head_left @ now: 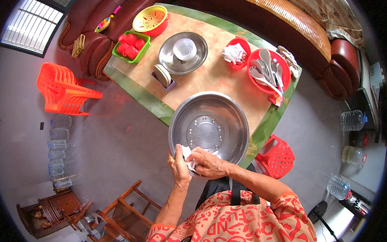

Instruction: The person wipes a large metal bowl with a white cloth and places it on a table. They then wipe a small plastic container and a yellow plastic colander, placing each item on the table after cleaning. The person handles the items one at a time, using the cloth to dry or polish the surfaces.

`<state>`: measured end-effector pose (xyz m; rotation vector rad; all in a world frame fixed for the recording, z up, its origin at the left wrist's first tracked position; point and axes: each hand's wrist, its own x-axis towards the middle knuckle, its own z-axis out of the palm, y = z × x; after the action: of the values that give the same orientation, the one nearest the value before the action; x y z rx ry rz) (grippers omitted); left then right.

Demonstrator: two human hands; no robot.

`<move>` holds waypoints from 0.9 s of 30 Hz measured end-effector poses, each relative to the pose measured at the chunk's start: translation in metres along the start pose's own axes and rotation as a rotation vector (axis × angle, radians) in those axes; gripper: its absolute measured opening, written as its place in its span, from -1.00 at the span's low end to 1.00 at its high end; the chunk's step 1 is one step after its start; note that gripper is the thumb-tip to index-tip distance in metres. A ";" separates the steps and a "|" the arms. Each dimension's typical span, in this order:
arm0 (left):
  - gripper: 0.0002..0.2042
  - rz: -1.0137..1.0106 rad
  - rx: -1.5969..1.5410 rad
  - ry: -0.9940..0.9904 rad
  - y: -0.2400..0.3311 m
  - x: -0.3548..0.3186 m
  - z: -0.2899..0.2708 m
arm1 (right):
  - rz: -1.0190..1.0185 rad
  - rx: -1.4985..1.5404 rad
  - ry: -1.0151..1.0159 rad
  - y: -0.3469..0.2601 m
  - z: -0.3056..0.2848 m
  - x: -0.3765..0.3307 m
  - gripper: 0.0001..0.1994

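A large stainless steel basin (230, 132) is at the near edge of the table, its hollow facing up toward me. My left hand (179, 167) grips its rim at the lower left, thumb over the edge. In my right hand (207, 163) is a crumpled white cloth (188, 157), pressed against the basin's inner wall close to the left thumb. The fingers of the right hand are closed on the cloth and partly hide it. Whether it is cloth or paper is hard to tell.
On the table (200, 84) stand a steel bowl (165, 47) with a clear container, a green basket (138, 54) of red cups, a yellow colander (149, 18) and a red basin (260, 88) of spoons. A red stool (276, 158) is at the right; orange chairs (60, 89) are stacked left.
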<state>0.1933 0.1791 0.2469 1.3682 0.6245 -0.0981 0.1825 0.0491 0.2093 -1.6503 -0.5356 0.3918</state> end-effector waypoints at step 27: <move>-0.56 -0.035 0.008 -0.083 -0.041 0.043 0.038 | 0.473 -0.323 0.855 0.038 -0.025 -0.123 -0.74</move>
<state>0.2261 0.1475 0.1932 1.3541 0.5786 -0.1848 0.0986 -0.0433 0.1693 -2.0545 0.4623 -0.0955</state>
